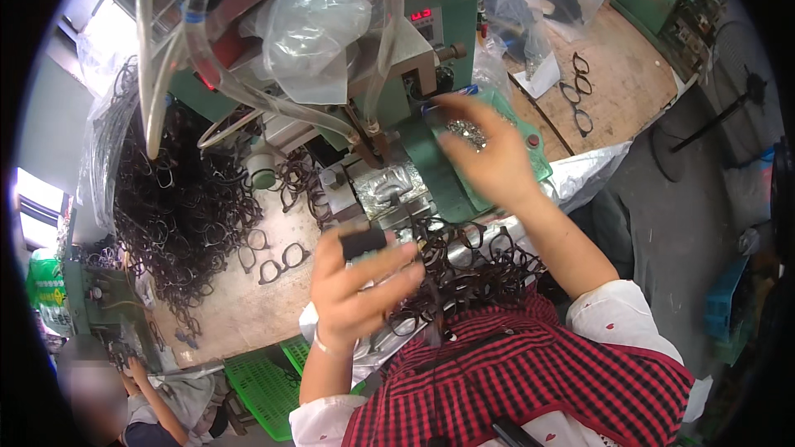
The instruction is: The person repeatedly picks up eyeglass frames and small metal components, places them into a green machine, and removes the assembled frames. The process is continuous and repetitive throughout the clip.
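Note:
My left hand (356,281) is in front of the machine's metal fixture (391,186), palm down. Its fingers are stretched and apart, slightly blurred, and a black cover (363,242) wraps one of them. No held thing shows in it. Above a heap of small shiny metal parts (469,132) on the machine's green tray (537,167) hovers my right hand (493,153), thumb and forefinger apart, with something dark at the fingertips. Dark eyeglass frames (480,261) lie heaped between my forearms, against my checked apron. The machine's pointed tip (374,149) stands over the fixture.
A big mound of dark eyeglass frames (178,199) fills the table's left side, with a few loose frames (284,262) beside it. More frames (580,91) lie on the right board. Clear hoses (387,25) hang overhead. A person (157,397) sits lower left, by a green crate (261,385).

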A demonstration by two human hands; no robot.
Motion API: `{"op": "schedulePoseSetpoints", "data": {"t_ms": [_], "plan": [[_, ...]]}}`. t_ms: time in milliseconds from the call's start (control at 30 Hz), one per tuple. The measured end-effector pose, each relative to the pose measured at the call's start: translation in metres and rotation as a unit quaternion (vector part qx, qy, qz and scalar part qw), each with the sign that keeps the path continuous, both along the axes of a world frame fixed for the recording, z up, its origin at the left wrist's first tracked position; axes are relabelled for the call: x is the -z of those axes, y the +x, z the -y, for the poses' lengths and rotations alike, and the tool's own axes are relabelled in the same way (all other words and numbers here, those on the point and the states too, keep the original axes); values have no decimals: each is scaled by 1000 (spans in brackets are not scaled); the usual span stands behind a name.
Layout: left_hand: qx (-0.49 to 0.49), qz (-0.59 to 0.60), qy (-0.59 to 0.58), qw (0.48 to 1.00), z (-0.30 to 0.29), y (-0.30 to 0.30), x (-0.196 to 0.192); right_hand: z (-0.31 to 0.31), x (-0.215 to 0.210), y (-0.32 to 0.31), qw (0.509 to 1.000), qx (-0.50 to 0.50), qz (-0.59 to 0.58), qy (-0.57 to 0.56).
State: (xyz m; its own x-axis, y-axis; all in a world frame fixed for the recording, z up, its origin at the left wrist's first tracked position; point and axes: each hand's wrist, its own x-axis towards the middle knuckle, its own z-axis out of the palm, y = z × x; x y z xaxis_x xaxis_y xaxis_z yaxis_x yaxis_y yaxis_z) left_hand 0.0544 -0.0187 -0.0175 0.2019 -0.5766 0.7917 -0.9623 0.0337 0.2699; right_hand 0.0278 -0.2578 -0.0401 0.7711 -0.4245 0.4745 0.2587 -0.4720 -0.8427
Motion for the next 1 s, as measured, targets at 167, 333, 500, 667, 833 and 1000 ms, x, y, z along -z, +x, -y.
{"op": "schedulePoseSetpoints", "data": {"t_ms": [167, 333, 500, 667, 833, 1000], "plan": [[-10, 53, 60, 997, 8, 21, 19, 69, 81, -17, 985, 155, -43, 61], [-1, 48, 72, 996, 4, 29, 30, 38, 53, -54, 915, 161, -280, -241], [-46, -8, 14, 999, -12, -3, 42, 48, 101, -13, 879, 237, -188, -368], [-386, -272, 285, 834, -105, -81, 94, 56, 98, -22, 893, 201, -130, -380], [-75, -404, 385, 826, -63, -139, 115, 54, 84, -14, 904, 161, -45, -394], [221, -398, 344, 821, -19, -108, 87, 39, 61, -11, 959, 89, -41, -267]]}}
